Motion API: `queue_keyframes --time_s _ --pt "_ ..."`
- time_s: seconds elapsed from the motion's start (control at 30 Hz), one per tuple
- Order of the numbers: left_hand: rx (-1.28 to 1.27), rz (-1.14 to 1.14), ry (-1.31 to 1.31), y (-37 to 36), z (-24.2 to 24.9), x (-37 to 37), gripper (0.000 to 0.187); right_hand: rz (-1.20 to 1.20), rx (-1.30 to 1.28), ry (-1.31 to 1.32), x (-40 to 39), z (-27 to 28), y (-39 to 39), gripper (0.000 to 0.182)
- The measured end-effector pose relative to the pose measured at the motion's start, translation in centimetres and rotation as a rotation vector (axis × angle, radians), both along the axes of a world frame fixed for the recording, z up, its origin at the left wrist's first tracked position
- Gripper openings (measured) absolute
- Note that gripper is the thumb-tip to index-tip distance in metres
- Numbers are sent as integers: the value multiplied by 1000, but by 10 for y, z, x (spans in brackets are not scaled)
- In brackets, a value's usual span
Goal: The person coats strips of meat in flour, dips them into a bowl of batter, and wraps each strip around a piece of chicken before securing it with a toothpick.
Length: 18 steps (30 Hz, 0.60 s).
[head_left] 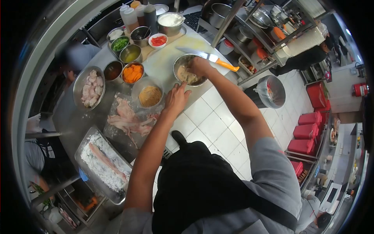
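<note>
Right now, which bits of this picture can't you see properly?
Head view: fingertips of the bare right hand, down in the round silver metal bowl, hidden by the hand itself.
Head view: floor of the rectangular silver metal tray, mostly covered by white powder.
Head view: any writing on the red cylinder by the wall, too small.
Head view: rest of the short-sleeved grey shirt, cut off by the bottom edge.

Honestly can't read any words or numbers here. Those tiny white marks (166, 152) right beside the black apron (194, 191) are too small to make out.
</note>
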State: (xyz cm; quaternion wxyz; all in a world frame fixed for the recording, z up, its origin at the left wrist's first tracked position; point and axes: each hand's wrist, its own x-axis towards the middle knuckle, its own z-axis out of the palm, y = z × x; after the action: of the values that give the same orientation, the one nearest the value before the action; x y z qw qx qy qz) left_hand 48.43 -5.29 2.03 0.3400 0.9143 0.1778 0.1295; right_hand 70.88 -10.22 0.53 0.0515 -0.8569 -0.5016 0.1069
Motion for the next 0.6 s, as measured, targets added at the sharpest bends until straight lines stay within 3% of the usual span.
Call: queue_keyframes --time_s 0.07,0.23,0.33,0.47,0.53,0.6 --pt "16 -10 -53 3 -15 11 30 62 -37 -34 5 -11 11 36" --pt "56 38 -61 -2 -22 15 20 -83 -144 96 4 -16 23 43" --pt "82 78 -114 -7 -27 18 21 -53 -266 87 5 -9 30 47" --pt "66 95 -121 -13 -24 16 22 133 -272 84 11 -12 27 40" --pt "73 95 -134 -13 -26 17 23 253 -127 145 5 -2 20 41" --pt "70 98 -135 -14 -28 18 23 220 -121 211 1 6 15 43"
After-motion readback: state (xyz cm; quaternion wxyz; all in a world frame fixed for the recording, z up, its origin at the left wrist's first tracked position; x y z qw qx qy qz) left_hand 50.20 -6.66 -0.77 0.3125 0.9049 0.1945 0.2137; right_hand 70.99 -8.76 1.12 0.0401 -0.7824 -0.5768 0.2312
